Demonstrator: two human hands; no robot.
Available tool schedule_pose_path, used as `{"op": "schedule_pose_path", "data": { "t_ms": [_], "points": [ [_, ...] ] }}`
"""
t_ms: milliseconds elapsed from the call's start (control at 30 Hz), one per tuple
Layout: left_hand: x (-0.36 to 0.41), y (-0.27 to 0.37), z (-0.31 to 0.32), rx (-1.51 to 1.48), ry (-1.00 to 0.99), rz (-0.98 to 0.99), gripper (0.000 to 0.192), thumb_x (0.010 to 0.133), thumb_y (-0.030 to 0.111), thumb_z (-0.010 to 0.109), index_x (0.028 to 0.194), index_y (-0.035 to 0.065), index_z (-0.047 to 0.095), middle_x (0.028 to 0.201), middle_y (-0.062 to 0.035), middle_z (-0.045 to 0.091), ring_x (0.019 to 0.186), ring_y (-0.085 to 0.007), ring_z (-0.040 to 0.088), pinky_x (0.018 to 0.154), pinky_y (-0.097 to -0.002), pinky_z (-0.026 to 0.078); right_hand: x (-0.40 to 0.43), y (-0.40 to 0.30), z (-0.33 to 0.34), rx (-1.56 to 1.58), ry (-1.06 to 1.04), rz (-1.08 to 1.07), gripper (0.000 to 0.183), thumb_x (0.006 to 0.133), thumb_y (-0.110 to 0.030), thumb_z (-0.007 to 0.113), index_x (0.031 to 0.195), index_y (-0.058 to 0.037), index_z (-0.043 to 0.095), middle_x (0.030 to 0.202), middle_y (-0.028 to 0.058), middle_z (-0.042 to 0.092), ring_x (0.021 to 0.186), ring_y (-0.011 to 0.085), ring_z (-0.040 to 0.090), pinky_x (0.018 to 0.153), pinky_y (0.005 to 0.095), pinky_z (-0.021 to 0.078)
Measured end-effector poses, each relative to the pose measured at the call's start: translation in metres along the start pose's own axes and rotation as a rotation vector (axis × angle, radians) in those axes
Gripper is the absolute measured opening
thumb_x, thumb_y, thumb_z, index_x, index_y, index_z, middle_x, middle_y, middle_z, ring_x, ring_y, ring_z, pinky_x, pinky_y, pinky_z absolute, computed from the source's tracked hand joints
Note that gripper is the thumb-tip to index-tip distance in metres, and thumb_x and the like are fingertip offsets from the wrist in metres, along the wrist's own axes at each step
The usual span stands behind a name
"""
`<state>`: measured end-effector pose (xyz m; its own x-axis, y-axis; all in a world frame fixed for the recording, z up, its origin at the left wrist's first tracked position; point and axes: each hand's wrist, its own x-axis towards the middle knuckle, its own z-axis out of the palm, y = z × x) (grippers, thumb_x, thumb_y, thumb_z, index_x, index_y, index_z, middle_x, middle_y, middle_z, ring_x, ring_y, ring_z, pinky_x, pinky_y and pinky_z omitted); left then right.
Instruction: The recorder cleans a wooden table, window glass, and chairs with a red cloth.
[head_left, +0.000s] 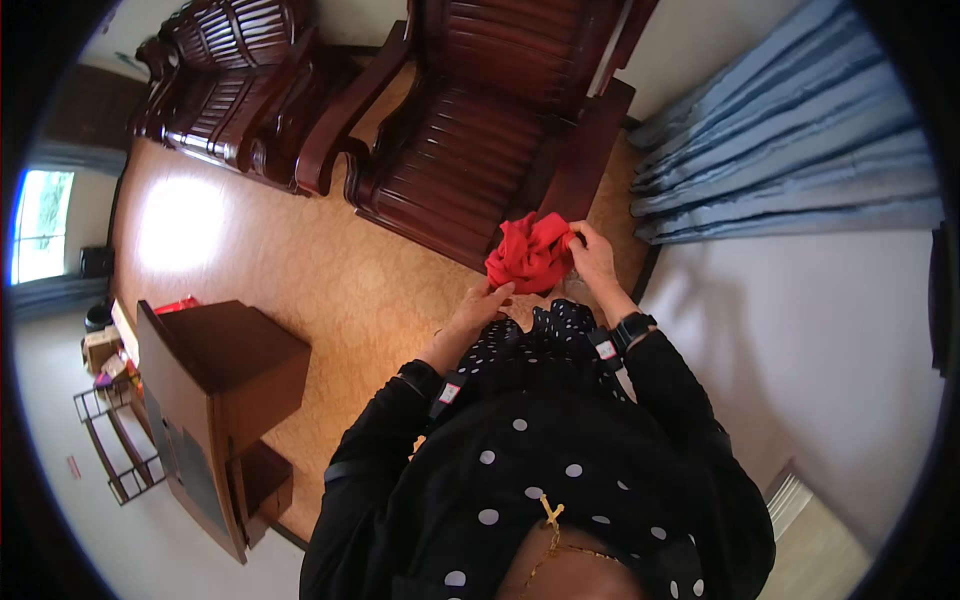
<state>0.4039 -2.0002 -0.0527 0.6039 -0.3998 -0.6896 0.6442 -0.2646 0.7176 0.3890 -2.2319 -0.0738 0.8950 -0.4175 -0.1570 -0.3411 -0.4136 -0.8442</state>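
Observation:
A bunched red cloth (529, 253) is held up between my two hands, in front of my waist. My left hand (480, 306) grips its lower left edge, thumb on top. With thumb and fingers pinched, my right hand (592, 253) holds the cloth's upper right side. Its folds are gathered in a loose ring shape. Beyond the cloth stands a dark red wooden armchair (457, 157) with a slatted seat. The fingers under the cloth are partly hidden.
A carved wooden settee (225, 105) stands at the upper left. A brown wooden cabinet (255, 375) is on my left, with boxes (101, 349) and a metal rack (120, 450) beyond it. Blue curtains (787, 150) hang by the white wall (810, 322) on my right.

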Motion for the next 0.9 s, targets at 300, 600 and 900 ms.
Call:
{"op": "schedule_pose_path", "data": {
  "t_ms": [300, 600, 900],
  "points": [
    [0.003, -0.004, 0.04, -0.185, 0.156, -0.227, 0.042, 0.096, 0.033, 0.052, 0.127, 0.0049, 0.051, 0.115, -0.0095, 0.06, 0.095, -0.0191, 0.063, 0.075, -0.0303, 0.05, 0.075, 0.099, 0.007, -0.237, -0.348, 0.045, 0.02, 0.083, -0.021, 0.054, 0.099, -0.0115, 0.062, 0.097, 0.0174, 0.065, 0.092, 0.0377, 0.061, 0.079, 0.0461, 0.0484],
    [-0.007, -0.035, 0.061, -0.402, 0.325, -0.213, 0.038, 0.095, 0.029, 0.053, 0.124, 0.0042, 0.052, 0.108, -0.0105, 0.062, 0.093, -0.0198, 0.064, 0.073, -0.0285, 0.05, 0.118, 0.119, -0.051, -0.455, -0.445, 0.027, 0.019, 0.08, -0.018, 0.057, 0.095, -0.0088, 0.064, 0.088, 0.0159, 0.067, 0.088, 0.0346, 0.064, 0.077, 0.0432, 0.0493],
    [-0.009, -0.054, 0.054, -0.505, 0.409, -0.187, 0.032, 0.096, 0.027, 0.051, 0.121, 0.0065, 0.054, 0.108, -0.0093, 0.064, 0.094, -0.0207, 0.066, 0.071, -0.0287, 0.05, 0.072, 0.05, 0.011, -0.688, -0.525, -0.473, 0.061, 0.075, -0.034, 0.067, 0.131, -0.0241, 0.044, 0.137, 0.0197, 0.039, 0.121, 0.0467, 0.039, 0.092, 0.0599, 0.0386]
  ]
}}
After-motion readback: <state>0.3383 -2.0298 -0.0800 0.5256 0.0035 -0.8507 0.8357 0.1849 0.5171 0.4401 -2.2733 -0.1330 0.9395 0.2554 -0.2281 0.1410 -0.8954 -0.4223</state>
